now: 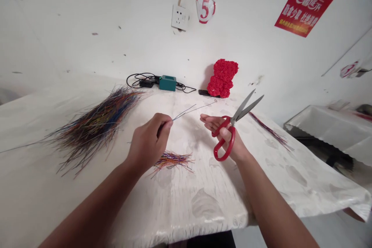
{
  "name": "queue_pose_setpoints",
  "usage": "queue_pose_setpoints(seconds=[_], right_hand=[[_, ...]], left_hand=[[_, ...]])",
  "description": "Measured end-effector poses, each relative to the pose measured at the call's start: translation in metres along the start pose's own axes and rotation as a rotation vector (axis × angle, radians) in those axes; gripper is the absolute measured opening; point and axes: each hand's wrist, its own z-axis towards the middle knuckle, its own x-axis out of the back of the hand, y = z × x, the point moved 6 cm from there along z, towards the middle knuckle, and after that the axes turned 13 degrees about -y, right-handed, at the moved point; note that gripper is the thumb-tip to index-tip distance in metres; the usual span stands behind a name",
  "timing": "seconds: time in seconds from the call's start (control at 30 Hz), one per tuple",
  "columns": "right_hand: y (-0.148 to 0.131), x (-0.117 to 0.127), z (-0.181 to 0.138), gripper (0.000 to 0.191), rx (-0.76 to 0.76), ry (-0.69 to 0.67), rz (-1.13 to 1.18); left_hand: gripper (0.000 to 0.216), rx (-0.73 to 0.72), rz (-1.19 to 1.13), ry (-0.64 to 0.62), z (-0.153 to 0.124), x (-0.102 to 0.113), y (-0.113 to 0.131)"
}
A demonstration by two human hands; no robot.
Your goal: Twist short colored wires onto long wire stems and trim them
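Observation:
My left hand [151, 139] is closed, pinching a few thin wires [186, 112] between thumb and forefinger; their free ends reach out to the right. Red-handled scissors [226, 148] hang on my right hand [228, 135], a thumb through one loop and the blades parted, pointing up and away. The other fingers of that hand stretch toward the wire ends without touching them. Just below my left hand lies a small pile of short coloured wires [174, 159], partly covered by the hand. A large bundle of long multicoloured wires [99, 120] rests on the table to the left.
Against the wall stand a teal box [167, 83] with black cables [145, 77] and a red flower-covered figure [223, 77] beside a dark flat object [205, 93]. A thin wire bundle [270, 130] lies at right on the table's pale cloth [203, 205]. A socket [179, 17] is on the wall.

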Motion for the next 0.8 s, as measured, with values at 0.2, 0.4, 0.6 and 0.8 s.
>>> queue_pose_setpoints(seconds=[0.2, 0.4, 0.6, 0.8], right_hand=[[0.011, 0.006, -0.004, 0.044, -0.176, 0.059, 0.026], [0.013, 0.002, -0.006, 0.053, -0.269, 0.19, 0.096], [0.019, 0.007, -0.001, 0.06, -0.309, 0.224, 0.239], [0.012, -0.011, -0.003, 0.042, -0.331, -0.138, 0.284]], left_hand=[[0.007, -0.016, 0.025, -0.005, 0.001, 0.0, 0.001], [0.005, -0.026, 0.04, 0.013, 0.0, 0.001, 0.002], [0.004, -0.025, 0.048, 0.013, 0.0, 0.001, 0.0], [0.004, -0.016, 0.054, 0.0, 0.002, 0.0, 0.002]])
